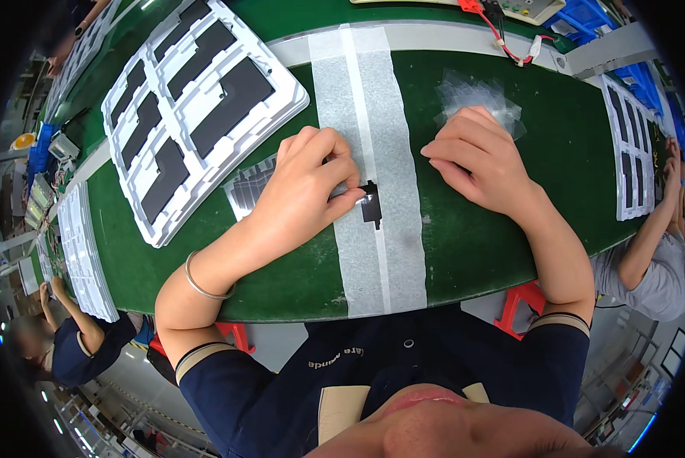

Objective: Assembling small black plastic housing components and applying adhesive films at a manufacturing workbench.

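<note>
A small black flat part (371, 208) with narrow tabs lies on the pale paper strip (400, 252) that runs down the middle of the green table. My left hand (308, 179) is closed, its thumb and forefinger pinched at the part's upper left edge. A sheet with rows of grey strips (252, 188) lies partly under that hand. Over the table to the right of the strip, my right hand (480, 156) has its fingers curled together; whatever they hold, if anything, cannot be made out. A loose pile of clear film pieces (476, 93) spreads just beyond its knuckles.
White trays (205, 114) holding several black flat pieces are stacked at the left. Another tray stack (628, 153) stands at the right edge, near a co-worker's arm (659, 206). More white trays (85, 248) lie far left. Red and black leads (503, 38) hang at the back.
</note>
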A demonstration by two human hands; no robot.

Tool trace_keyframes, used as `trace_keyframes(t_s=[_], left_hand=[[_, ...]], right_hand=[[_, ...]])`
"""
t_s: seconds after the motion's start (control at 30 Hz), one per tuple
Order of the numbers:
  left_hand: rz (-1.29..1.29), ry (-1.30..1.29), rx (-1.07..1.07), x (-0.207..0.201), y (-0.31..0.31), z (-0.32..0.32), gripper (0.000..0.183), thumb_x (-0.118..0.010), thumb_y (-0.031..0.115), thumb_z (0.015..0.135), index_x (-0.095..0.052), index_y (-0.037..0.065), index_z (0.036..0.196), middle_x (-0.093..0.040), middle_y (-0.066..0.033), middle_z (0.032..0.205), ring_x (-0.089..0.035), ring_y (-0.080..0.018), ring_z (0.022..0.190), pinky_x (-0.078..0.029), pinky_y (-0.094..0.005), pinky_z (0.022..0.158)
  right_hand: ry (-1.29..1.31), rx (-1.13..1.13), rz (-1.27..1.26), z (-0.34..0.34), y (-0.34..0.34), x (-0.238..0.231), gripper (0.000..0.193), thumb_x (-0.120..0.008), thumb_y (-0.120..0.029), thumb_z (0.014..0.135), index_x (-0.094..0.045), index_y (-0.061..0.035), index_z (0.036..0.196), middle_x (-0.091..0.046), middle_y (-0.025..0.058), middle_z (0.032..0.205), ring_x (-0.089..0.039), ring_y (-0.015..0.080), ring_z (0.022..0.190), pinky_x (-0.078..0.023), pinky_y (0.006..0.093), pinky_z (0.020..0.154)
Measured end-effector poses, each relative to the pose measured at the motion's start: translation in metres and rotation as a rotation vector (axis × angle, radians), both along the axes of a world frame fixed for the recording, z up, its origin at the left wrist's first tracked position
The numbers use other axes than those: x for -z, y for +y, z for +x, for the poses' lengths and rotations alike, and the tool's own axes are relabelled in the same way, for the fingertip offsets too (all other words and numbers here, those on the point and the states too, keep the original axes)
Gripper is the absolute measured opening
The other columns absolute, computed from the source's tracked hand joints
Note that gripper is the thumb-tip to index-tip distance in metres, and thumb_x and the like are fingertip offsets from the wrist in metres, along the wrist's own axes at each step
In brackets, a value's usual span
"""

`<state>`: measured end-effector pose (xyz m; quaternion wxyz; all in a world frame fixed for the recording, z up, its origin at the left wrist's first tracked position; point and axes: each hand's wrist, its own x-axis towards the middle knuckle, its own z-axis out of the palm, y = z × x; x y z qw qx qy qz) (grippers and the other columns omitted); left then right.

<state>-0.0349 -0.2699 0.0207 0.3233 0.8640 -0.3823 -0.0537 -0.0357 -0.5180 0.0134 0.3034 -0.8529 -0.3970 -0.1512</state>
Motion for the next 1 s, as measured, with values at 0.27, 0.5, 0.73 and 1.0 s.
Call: trace_keyframes(t_s=[0.27,0.5,0.73,1.0], left_hand=[[-0.022,-0.048,-0.029,0.004,-0.002,0.001,0.034,-0.071,0.006,0.061,-0.053,0.007,0.089,-0.047,-0.0056,0.087,-0.044,-0.0247,0.084,-0.034,-0.0340,0.074],[-0.014,-0.073,-0.021,0.004,0.000,-0.001,0.038,-0.071,0.006,0.061,-0.052,0.007,0.094,-0.048,-0.0064,0.090,-0.045,-0.0260,0.086,-0.035,-0.0348,0.076],[-0.070,-0.287,-0.047,-0.004,0.019,0.007,0.029,-0.069,0.009,0.064,-0.052,0.006,0.087,-0.050,-0.0072,0.091,-0.048,-0.0266,0.085,-0.038,-0.0354,0.075],[-0.069,-0.286,-0.659,-0.054,0.173,0.080,0.021,-0.057,0.013,0.081,-0.061,0.001,0.097,-0.061,-0.0128,0.099,-0.059,-0.0264,0.092,-0.043,-0.0320,0.081]], right_hand=[[0.038,-0.042,0.004,-0.005,0.004,0.005,0.015,-0.066,-0.004,0.065,-0.058,-0.0061,0.078,-0.052,0.0038,0.074,-0.051,0.0206,0.069,-0.040,0.0305,0.058],[0.031,-0.054,0.031,-0.003,0.005,0.003,0.015,-0.065,-0.004,0.066,-0.058,-0.0057,0.079,-0.051,0.0039,0.073,-0.051,0.0209,0.068,-0.039,0.0313,0.057],[0.060,-0.058,0.054,-0.006,0.010,-0.006,0.013,-0.064,0.000,0.066,-0.058,-0.0034,0.077,-0.054,0.0063,0.074,-0.052,0.0236,0.068,-0.041,0.0320,0.061],[0.022,-0.075,0.036,-0.015,0.016,-0.005,0.013,-0.064,0.001,0.065,-0.059,-0.0014,0.076,-0.056,0.0081,0.073,-0.053,0.0242,0.067,-0.043,0.0323,0.060]])
